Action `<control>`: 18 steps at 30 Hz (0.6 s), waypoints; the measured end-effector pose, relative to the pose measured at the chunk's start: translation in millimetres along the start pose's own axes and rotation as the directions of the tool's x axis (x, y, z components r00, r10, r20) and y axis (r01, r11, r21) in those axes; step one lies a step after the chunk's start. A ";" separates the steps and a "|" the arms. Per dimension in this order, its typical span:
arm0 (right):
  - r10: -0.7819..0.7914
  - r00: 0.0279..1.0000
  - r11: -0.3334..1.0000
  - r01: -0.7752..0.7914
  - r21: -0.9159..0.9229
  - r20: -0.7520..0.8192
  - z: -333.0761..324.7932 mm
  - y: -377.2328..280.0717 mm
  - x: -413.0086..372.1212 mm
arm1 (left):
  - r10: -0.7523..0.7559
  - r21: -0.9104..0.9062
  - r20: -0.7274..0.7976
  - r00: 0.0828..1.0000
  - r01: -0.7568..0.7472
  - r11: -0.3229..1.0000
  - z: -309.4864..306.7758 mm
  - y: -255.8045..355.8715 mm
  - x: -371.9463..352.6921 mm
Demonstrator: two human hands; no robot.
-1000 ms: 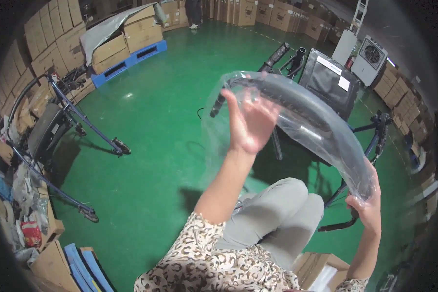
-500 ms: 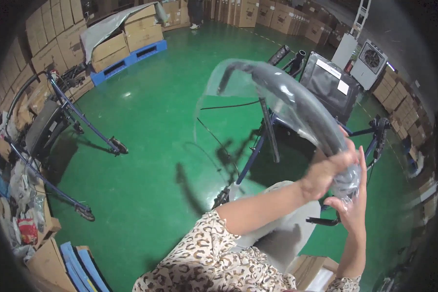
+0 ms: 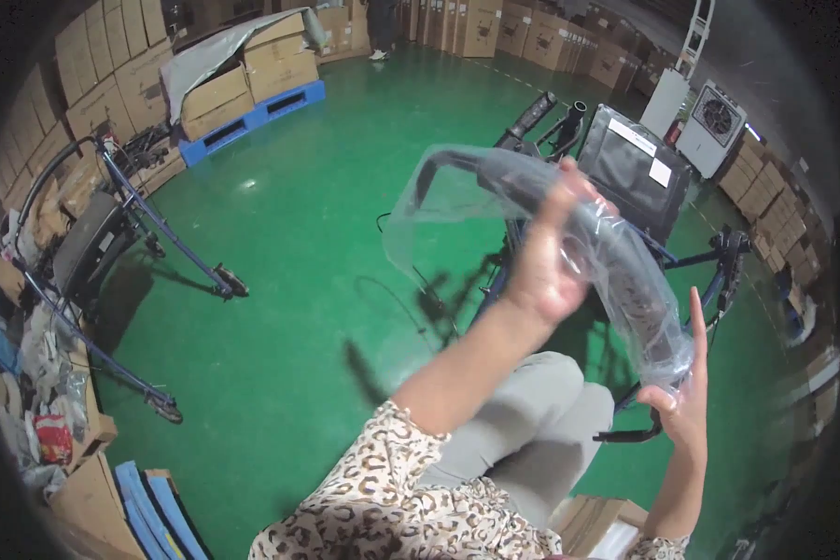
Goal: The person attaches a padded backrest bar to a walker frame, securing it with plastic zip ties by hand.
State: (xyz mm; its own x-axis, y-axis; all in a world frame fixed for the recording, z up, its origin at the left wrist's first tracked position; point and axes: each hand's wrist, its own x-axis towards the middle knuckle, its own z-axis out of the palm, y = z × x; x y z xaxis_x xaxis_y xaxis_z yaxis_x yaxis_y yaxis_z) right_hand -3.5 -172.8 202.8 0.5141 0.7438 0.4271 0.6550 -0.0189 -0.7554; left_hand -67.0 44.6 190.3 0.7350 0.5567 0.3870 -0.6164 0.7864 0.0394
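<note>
A curved black padded bar (image 3: 532, 191) sits inside a clear plastic bag (image 3: 439, 219), held up in front of me. My left hand (image 3: 549, 252) grips the bag and bar near the middle. My right hand (image 3: 683, 397) pinches the bag's lower end, index finger pointing up. Behind the bag stands a blue-framed rollator (image 3: 709, 257) with a black seat bag (image 3: 635, 163) and black handles.
Another folded blue-framed rollator (image 3: 112, 233) lies at the left among plastic bags and cartons. Cardboard boxes on a blue pallet (image 3: 243, 112) stand at the back left, more boxes along the walls, a fan unit (image 3: 709, 117) at the right. An open carton (image 3: 607, 518) sits by my knee.
My left hand slid from the bag's lower end, beside my right hand, up to the middle of the bar. The bag's open end dropped a little.
</note>
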 end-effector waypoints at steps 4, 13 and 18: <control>0.122 0.990 0.991 -0.125 0.055 0.068 3.4 -11.4 -0.8 | -0.010 0.149 0.038 0.999 0.004 0.989 8.5 -47.2 -25.6; 0.032 0.999 0.994 -0.032 0.103 0.004 12.6 -14.1 1.7 | -0.147 0.225 -0.017 0.989 0.147 0.963 10.4 -75.7 -50.3; 0.012 0.997 0.996 -0.019 0.082 0.075 6.4 -8.8 14.6 | -0.102 0.334 -0.002 0.995 0.096 0.937 4.6 -67.2 -47.3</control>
State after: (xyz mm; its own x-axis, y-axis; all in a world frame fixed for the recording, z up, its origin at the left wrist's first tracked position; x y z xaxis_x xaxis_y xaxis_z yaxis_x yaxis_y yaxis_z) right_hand -5.3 -157.5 212.5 0.4794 0.7913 0.3794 0.5974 0.0224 -0.8016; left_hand -61.7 -35.8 173.6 0.7944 0.4745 0.3792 -0.6015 0.7015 0.3822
